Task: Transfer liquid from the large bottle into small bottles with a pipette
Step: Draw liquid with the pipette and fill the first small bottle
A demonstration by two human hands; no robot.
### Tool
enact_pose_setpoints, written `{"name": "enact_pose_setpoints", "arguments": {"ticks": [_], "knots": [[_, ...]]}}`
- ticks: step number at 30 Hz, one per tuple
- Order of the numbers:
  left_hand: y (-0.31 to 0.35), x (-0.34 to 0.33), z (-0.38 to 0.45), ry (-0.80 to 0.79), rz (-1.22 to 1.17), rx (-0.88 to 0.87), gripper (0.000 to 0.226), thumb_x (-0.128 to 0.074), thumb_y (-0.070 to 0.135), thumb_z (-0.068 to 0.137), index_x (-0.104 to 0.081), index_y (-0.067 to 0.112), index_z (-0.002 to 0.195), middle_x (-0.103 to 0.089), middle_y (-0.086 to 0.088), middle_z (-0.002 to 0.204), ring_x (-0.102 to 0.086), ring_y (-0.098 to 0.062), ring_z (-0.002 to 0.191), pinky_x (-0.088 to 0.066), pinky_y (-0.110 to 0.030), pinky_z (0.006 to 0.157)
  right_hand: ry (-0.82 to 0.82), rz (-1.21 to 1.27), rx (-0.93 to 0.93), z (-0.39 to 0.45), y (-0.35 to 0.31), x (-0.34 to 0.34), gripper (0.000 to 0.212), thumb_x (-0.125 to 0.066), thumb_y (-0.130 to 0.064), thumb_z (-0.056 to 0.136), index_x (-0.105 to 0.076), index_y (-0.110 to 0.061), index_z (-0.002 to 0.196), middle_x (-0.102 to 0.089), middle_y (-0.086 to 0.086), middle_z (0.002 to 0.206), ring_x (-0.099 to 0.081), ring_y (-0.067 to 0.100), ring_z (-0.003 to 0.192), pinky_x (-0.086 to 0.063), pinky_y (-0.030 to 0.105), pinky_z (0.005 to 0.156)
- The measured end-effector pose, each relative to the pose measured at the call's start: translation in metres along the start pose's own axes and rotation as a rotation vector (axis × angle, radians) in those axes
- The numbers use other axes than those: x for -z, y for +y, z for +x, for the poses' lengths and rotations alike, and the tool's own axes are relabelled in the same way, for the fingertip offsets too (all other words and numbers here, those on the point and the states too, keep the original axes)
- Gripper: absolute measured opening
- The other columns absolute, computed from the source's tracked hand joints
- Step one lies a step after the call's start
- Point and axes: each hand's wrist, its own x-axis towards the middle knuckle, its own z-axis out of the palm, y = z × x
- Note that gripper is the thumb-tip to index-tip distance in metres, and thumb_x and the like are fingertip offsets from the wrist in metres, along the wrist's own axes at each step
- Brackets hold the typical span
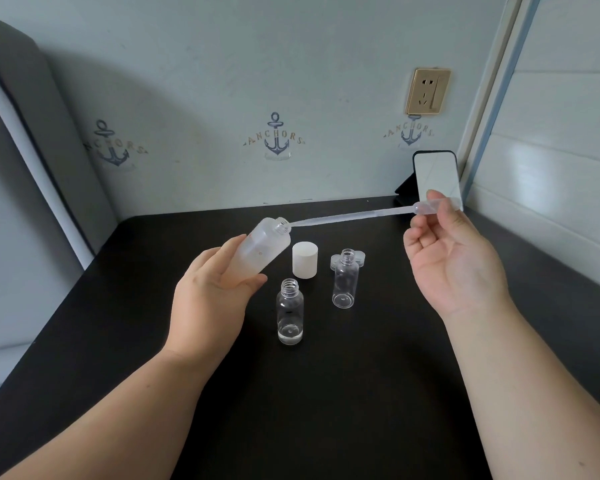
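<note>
The left hand [211, 295] grips the frosted large plastic bottle [261, 250], tilted above the black worktop [361, 393]. The right hand [456, 261] pinches the bulb of one clear plastic pipette [357, 215], tip at the bottle's mouth. Two small clear bottles [290, 311] [345, 279] stand uncapped beside one white cap [305, 260].

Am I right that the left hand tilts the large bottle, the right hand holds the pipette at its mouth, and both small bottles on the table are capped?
Not quite. The head view shows both small bottles, the near one and the far one, standing uncapped. The rest holds: left hand tilts the large bottle, right hand holds the pipette at its mouth.
</note>
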Motion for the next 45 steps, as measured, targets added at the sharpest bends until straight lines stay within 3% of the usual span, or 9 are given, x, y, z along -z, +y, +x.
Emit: {"name": "enact_pose_setpoints", "arguments": {"ticks": [5, 8, 11, 15, 23, 30, 34, 39, 45], "knots": [[0.002, 0.003, 0.0, -0.021, -0.123, 0.062, 0.032, -0.072, 0.039, 0.089, -0.058, 0.055, 0.112, -0.064, 0.021, 0.094, -0.063, -0.006, 0.089, -0.051, -0.027, 0.073, 0.052, 0.067, -0.015, -0.001, -0.001, -0.002, 0.019, -0.065, -0.014, 0.096, -0.082, -0.009, 0.089, -0.069, 0.004, 0.082, -0.063, 0.012, 0.07, -0.052, 0.023, 0.068], [0.004, 0.003, 0.0, -0.026, -0.158, 0.088, 0.026, -0.072, 0.042, 0.089, -0.056, 0.059, 0.1, -0.063, 0.031, 0.095, -0.06, 0.011, 0.09, -0.046, -0.012, 0.062, 0.063, 0.053, -0.016, -0.002, -0.001, -0.003, 0.022, -0.064, -0.014, 0.097, -0.082, -0.009, 0.085, -0.068, 0.002, 0.08, -0.061, 0.012, 0.067, -0.051, 0.022, 0.066], [0.002, 0.002, 0.001, -0.025, -0.169, 0.141, 0.028, -0.072, 0.046, 0.087, -0.055, 0.05, 0.109, -0.065, 0.029, 0.093, -0.056, 0.019, 0.093, -0.042, -0.013, 0.068, 0.067, 0.059, -0.027, -0.002, -0.001, -0.003, 0.021, -0.064, -0.013, 0.096, -0.081, -0.007, 0.085, -0.068, 0.003, 0.08, -0.06, 0.012, 0.067, -0.051, 0.023, 0.065], [0.002, 0.001, 0.002, -0.012, -0.175, 0.194, 0.041, -0.076, 0.048, 0.084, -0.05, 0.047, 0.116, -0.062, 0.029, 0.098, -0.06, 0.012, 0.09, -0.041, -0.013, 0.07, 0.069, 0.072, -0.036, 0.0, 0.0, -0.002, 0.013, -0.064, -0.012, 0.096, -0.072, -0.003, 0.1, -0.066, 0.004, 0.079, -0.059, 0.012, 0.066, -0.05, 0.022, 0.064], [0.007, 0.004, -0.002, -0.039, -0.269, 0.191, 0.048, -0.072, 0.055, 0.084, -0.049, 0.044, 0.125, -0.059, 0.031, 0.106, -0.055, 0.022, 0.095, -0.042, -0.012, 0.072, 0.014, -0.02, -0.038, 0.002, 0.002, 0.001, 0.02, -0.066, -0.015, 0.093, -0.079, -0.009, 0.079, -0.067, 0.001, 0.086, -0.057, 0.012, 0.066, -0.049, 0.022, 0.063], [0.018, 0.021, -0.016, 0.256, -0.221, -0.081, 0.015, -0.055, 0.033, 0.099, -0.061, 0.031, 0.113, -0.062, 0.015, 0.096, -0.06, -0.009, 0.085, -0.049, -0.025, 0.068, -0.007, -0.041, -0.026, 0.002, 0.005, 0.002, 0.017, -0.067, -0.017, 0.093, -0.079, -0.011, 0.083, -0.067, 0.001, 0.083, -0.057, 0.011, 0.066, -0.049, 0.022, 0.064], [0.024, 0.019, -0.024, 0.06, -0.205, -0.185, 0.029, -0.052, 0.045, 0.094, -0.072, 0.024, 0.097, -0.069, 0.011, 0.084, -0.065, -0.014, 0.076, -0.055, -0.032, 0.065, -0.016, -0.059, -0.005, 0.002, 0.004, 0.002, 0.016, -0.067, -0.017, 0.093, -0.079, -0.013, 0.083, -0.066, 0.001, 0.083, -0.056, 0.011, 0.068, -0.049, 0.022, 0.066], [0.023, 0.011, -0.022, -0.384, -0.03, -0.17, 0.048, -0.055, 0.078, 0.081, -0.067, 0.039, 0.106, -0.065, 0.026, 0.087, -0.062, -0.006, 0.076, -0.045, -0.013, 0.064, -0.012, -0.055, 0.002, 0.001, 0.004, 0.0, 0.016, -0.067, -0.016, 0.093, -0.08, -0.013, 0.086, -0.066, 0.001, 0.079, -0.056, 0.012, 0.066, -0.048, 0.021, 0.066], [0.015, 0.002, -0.019, -0.509, 0.107, -0.178, 0.034, -0.07, 0.065, 0.077, -0.053, 0.037, 0.081, -0.059, 0.029, 0.091, -0.059, -0.004, 0.078, -0.044, -0.015, 0.056, -0.002, -0.07, 0.01, 0.002, 0.003, 0.0, 0.012, -0.069, -0.016, 0.09, -0.079, -0.013, 0.084, -0.066, 0.001, 0.077, -0.056, 0.012, 0.065, -0.048, 0.022, 0.065]]}}
